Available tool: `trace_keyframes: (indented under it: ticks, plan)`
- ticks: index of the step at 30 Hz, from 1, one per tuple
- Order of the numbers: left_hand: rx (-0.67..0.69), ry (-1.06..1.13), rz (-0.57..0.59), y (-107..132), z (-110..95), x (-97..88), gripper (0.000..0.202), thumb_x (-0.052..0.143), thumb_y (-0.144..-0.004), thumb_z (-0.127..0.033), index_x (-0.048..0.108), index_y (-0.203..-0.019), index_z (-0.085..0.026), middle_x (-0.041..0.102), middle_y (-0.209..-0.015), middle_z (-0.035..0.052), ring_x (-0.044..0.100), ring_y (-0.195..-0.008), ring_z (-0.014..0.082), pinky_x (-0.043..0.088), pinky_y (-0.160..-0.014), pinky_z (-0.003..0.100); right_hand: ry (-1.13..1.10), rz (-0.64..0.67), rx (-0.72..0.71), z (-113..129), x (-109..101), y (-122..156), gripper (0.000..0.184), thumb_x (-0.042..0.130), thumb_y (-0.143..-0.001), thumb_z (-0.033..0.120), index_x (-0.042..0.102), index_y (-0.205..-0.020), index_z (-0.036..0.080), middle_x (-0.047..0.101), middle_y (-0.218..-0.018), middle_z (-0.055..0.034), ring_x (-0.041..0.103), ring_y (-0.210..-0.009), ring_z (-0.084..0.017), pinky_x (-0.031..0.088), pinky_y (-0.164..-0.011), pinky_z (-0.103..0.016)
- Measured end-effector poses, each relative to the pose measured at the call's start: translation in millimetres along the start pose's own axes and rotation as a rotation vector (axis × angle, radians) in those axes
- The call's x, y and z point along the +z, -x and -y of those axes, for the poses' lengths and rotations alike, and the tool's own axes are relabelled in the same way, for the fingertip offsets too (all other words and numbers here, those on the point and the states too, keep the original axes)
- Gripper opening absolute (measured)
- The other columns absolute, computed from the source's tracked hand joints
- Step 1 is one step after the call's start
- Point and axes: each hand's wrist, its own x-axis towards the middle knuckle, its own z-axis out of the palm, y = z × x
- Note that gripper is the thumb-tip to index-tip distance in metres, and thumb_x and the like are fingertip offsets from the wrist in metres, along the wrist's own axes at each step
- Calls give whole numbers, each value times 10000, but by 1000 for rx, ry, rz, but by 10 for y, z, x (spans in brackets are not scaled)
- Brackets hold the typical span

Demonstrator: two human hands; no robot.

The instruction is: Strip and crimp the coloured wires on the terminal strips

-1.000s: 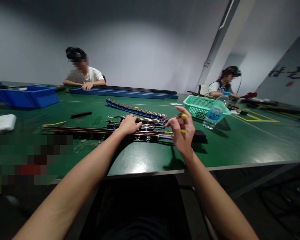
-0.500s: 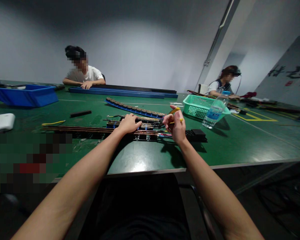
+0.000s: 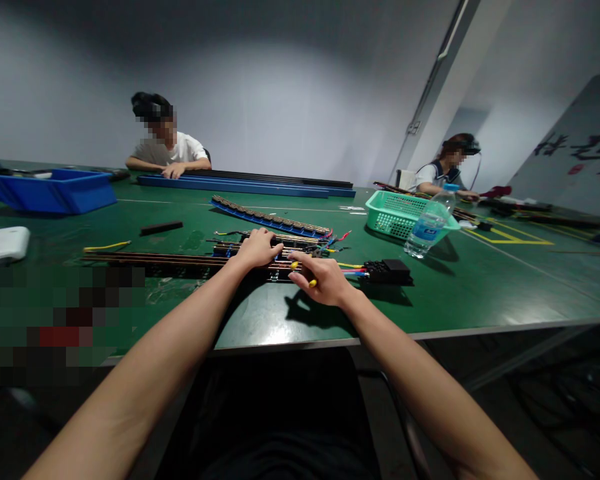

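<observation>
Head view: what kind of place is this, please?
Probably an electrical assembly workshop: a long green worktable, rails with coloured wires under the left hand, a yellow-handled tool in the right hand, and two other people seated at similar rails.

A mosaic of blurred squares (image 3: 65, 327) masks the near left of the green desk (image 3: 480, 287); what lies there cannot be told. The right hand (image 3: 325, 280) closes over a yellow-handled tool (image 3: 294, 265). Only two yellow bits of it show, so its kind is unclear. The left hand (image 3: 257, 248) lies palm down on the long dark copper-lined strips (image 3: 145, 259), hiding the stretch beneath. The white plastic device (image 3: 3, 245) is cut by the left edge. The label on the clear water bottle (image 3: 427, 230) is too small to read.
</observation>
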Motion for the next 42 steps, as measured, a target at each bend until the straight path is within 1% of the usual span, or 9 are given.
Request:
trace_keyframes:
  ticks: [8, 11, 15, 20, 25, 30, 34, 38, 42]
  plan:
    - [-8, 6, 11, -12, 7, 0, 524, 445, -952, -511, 653, -1283, -162, 589, -1329, 149, 507, -1271, 322, 440, -1064, 429, -563, -725, 249, 26, -94, -58, 429, 405, -1013, 535, 480, -1346, 276, 588, -781, 21, 476, -480, -88, 378, -439, -220]
    - [-8, 0, 11, -20, 19, 12, 528, 440, -951, -518, 648, -1295, -175, 590, -1334, 142, 510, -1271, 312, 443, -1064, 422, -634, -854, 265, 21, -135, -91, 455, 423, -996, 568, 472, -1363, 303, 565, -760, 33, 479, -478, -83, 344, -389, -191]
    - [-4, -8, 10, -26, 26, 25, 541, 431, -952, -526, 642, -1311, -181, 592, -1328, 139, 512, -1274, 302, 435, -1075, 411, -644, -823, 370, -55, -133, -123, 500, 430, -975, 612, 462, -1365, 301, 566, -754, 33, 519, -521, -97, 360, -381, -181]
    - [-2, -1, 13, -21, 17, 15, 555, 430, -953, -527, 639, -1318, -165, 586, -1336, 151, 504, -1282, 311, 431, -1080, 417, -615, -660, 397, -155, -62, -115, 470, 478, -960, 604, 495, -1280, 262, 585, -760, 17, 548, -564, -118, 399, -414, -205]
    - [-7, -4, 15, -13, 4, 3, 544, 429, -956, -524, 641, -1307, -166, 587, -1333, 145, 503, -1280, 310, 424, -1086, 416, -280, -436, 187, -126, -27, -36, 313, 464, -1006, 463, 583, -1170, 225, 551, -654, 35, 502, -529, -116, 432, -530, -250]
    - [-8, 10, 13, -6, -1, -2, 519, 439, -956, -516, 647, -1291, -177, 588, -1339, 140, 498, -1282, 317, 425, -1083, 430, -1, -147, -91, -114, -25, 3, 313, 482, -994, 382, 626, -1208, 204, 711, -892, -72, 627, -694, -156, 505, -666, -280]
    - [4, 10, 8, 1, -2, -8, 514, 435, -953, -499, 653, -1277, -164, 593, -1322, 151, 508, -1259, 317, 439, -1066, 428, 139, -7, -104, -107, -7, -4, 332, 504, -982, 406, 642, -1231, 234, 748, -985, -96, 668, -767, -182, 491, -664, -276]
    - [0, 20, 1, -1, 3, 0, 514, 440, -947, -513, 655, -1279, -184, 596, -1327, 141, 502, -1271, 319, 435, -1069, 434, 77, -76, 42, -89, 4, -25, 337, 493, -992, 389, 607, -1261, 223, 730, -911, -75, 640, -720, -176, 468, -668, -287]
    - [-8, 4, 8, -7, 7, 4, 552, 429, -950, -524, 640, -1308, -161, 585, -1343, 156, 501, -1278, 319, 427, -1077, 429, -123, -391, 240, -119, -34, -54, 410, 465, -999, 458, 537, -1319, 211, 639, -788, -20, 575, -629, -157, 455, -644, -292]
